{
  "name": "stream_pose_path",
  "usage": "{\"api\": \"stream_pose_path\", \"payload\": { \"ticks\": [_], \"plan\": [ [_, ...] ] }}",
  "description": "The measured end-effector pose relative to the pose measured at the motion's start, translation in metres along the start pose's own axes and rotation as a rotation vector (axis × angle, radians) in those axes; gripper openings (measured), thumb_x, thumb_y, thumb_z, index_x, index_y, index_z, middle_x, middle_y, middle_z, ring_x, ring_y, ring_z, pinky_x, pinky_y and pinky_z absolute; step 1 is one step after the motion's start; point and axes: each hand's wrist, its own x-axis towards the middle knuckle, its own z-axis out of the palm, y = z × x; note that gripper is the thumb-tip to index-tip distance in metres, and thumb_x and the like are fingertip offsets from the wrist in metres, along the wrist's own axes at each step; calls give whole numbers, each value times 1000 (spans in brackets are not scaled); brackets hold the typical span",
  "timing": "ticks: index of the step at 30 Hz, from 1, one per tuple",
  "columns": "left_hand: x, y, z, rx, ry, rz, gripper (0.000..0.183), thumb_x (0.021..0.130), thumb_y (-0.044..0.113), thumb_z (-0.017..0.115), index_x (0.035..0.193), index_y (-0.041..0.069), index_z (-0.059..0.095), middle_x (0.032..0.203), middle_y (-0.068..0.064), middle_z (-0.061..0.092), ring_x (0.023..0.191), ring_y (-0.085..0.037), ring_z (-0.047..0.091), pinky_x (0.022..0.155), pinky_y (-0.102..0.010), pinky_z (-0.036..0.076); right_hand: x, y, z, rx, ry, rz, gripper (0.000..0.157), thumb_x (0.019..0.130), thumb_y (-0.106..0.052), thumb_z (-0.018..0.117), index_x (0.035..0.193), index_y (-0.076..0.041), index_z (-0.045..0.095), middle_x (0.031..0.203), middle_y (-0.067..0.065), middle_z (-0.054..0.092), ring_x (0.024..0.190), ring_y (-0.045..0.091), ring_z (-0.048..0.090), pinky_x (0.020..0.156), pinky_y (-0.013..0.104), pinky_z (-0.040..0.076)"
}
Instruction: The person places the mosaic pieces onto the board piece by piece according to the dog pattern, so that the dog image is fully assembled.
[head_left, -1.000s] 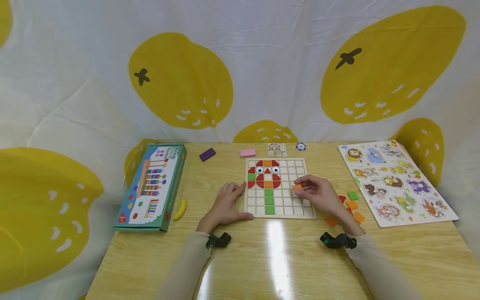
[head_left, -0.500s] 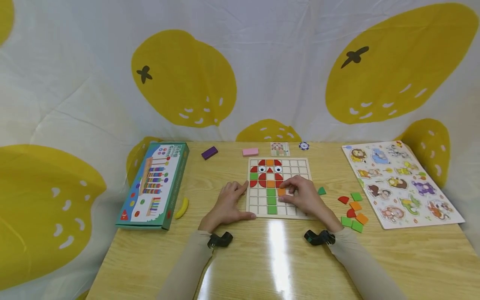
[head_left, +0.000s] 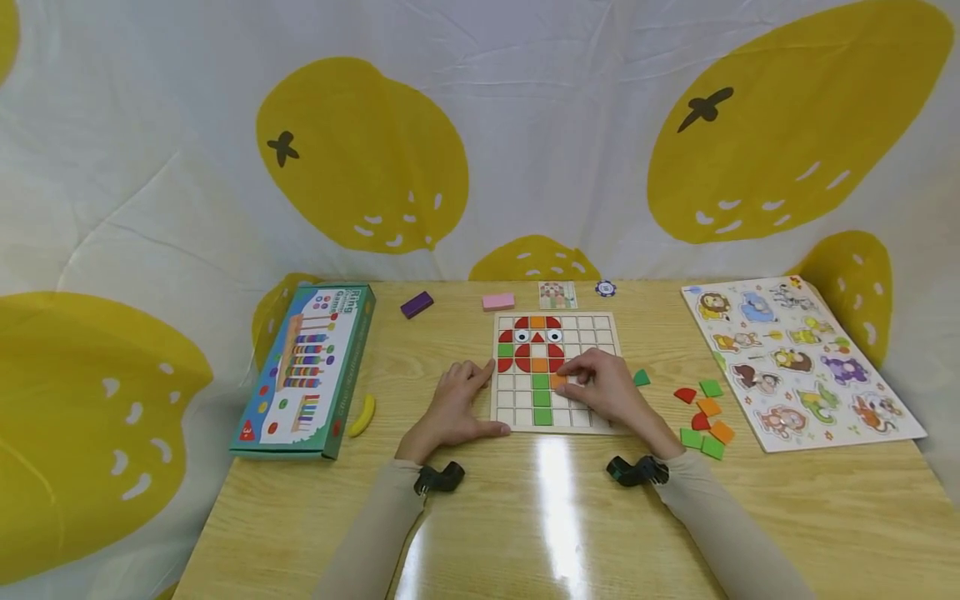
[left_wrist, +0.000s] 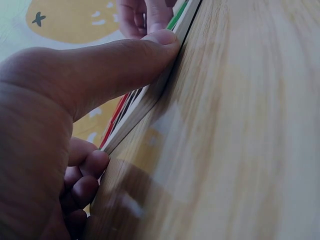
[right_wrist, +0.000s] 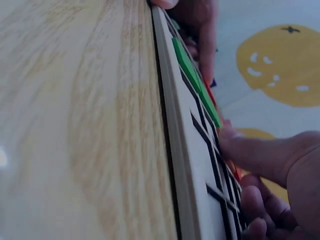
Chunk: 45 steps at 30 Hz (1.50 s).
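Observation:
My left hand (head_left: 454,408) rests against the left and near edges of a wooden grid board (head_left: 587,323). In the left wrist view its thumb (left_wrist: 125,62) presses the board's near edge, while the other fingers touch the side. My right hand (head_left: 609,390) pinches an orange square tile (head_left: 557,381) between thumb and fingers. That tile sits in or just over a cell right of the top green tile (head_left: 541,381) in a green column. Red, orange, green and eye tiles form a bird-like face above. In the right wrist view the thumb (right_wrist: 260,152) partly hides the tile.
Loose tiles (head_left: 708,407) and a dark green piece (head_left: 641,377) lie right of the board. An animal puzzle (head_left: 806,367) stands farther right. Behind are a pattern card (head_left: 557,294), poker chip (head_left: 605,288), pink block (head_left: 498,302) and purple block (head_left: 417,304). Left: toy banana (head_left: 362,416), game box (head_left: 303,371).
My right hand has carried the orange tile leftward from the board's right side to beside the green column, then slightly up against it. The left hand stays at the board's corner.

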Motion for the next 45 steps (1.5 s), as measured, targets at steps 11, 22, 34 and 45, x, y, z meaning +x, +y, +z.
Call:
{"api": "stream_pose_path", "payload": {
  "ticks": [11, 22, 34, 45],
  "plan": [
    [2, 2, 2, -19, -2, -3, 117, 64, 72, 78, 156, 15, 32, 107, 4, 41, 99, -15, 35, 89, -36, 31, -51, 32, -82, -145, 57, -61, 23, 82, -16, 81, 104, -12, 76, 89, 0, 68, 73, 8, 58, 62, 25, 46],
    [-1, -5, -1, -20, 7, -13, 118, 64, 75, 76, 156, 17, 31, 109, 4, 42, 99, -15, 35, 89, -35, 30, -102, 75, -147, -405, -2, 35, 18, 81, -14, 81, 99, -13, 78, 79, -7, 66, 73, 14, 61, 61, 30, 43],
    [0, -2, 2, -20, -13, -8, 118, 64, 76, 75, 156, 17, 30, 108, 4, 41, 99, -16, 35, 90, -37, 30, -98, 87, -141, -334, -24, 3, 25, 79, -11, 83, 102, -13, 75, 86, -4, 65, 73, 7, 57, 63, 25, 46],
    [0, -3, 2, -17, -9, -8, 117, 65, 74, 76, 157, 18, 29, 107, 5, 40, 99, -15, 34, 89, -35, 29, -76, 63, -126, -143, 55, 37, 22, 93, -17, 70, 114, -14, 66, 82, 1, 66, 69, 11, 59, 57, 26, 44]
  ]
}}
